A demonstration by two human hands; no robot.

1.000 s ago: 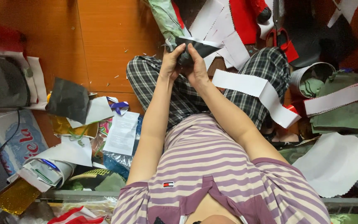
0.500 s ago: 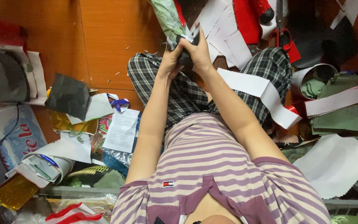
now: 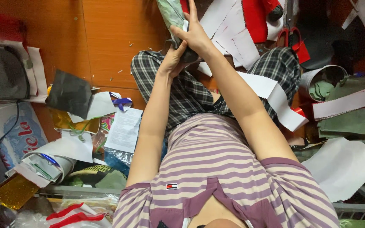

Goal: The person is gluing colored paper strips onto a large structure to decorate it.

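Item: dark grey-green folded fabric piece [image 3: 170, 17], mottled, creased, narrow, reaching past the top edge. Location: above my checked-trouser knees, over the orange wooden floor [image 3: 106, 38]. My left hand [image 3: 173, 60] grips its lower end; my right hand [image 3: 194, 33] clasps it higher.

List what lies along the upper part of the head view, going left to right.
Grey bag → dark grey sheet → left hand → right hand → red-handled scissors → roll of white material
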